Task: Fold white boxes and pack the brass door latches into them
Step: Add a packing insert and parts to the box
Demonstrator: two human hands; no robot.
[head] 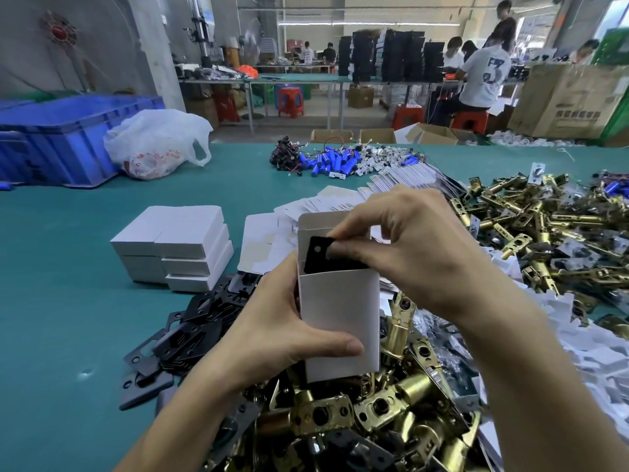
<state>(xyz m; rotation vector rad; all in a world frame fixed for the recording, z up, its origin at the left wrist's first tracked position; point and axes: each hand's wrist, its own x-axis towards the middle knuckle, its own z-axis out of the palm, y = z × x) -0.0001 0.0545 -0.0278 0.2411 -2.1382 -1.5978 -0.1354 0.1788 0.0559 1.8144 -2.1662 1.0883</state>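
Left hand (289, 335): curled round the lower half of an upright white box (340, 311), with the thumb laid across its front face. Right hand (408, 264): fingertips pinched on a black plate (318, 255), which is held half inside the box's open top, with the top flap raised behind it. The box is held over a heap of brass door latches (374, 410) at the near edge of the green table (68, 267). A second latch heap (544, 229) is spread toward the right edge. Black strike plates (194, 332) are piled just left of the left hand. Closed white boxes (177, 247) are stacked beyond them. Flat box blanks (401, 180) are fanned out behind the hands. Blue wired cells (333, 161) lie near the far edge. A white plastic bag (156, 144) and a blue crate (68, 137) are set at the far left corner.
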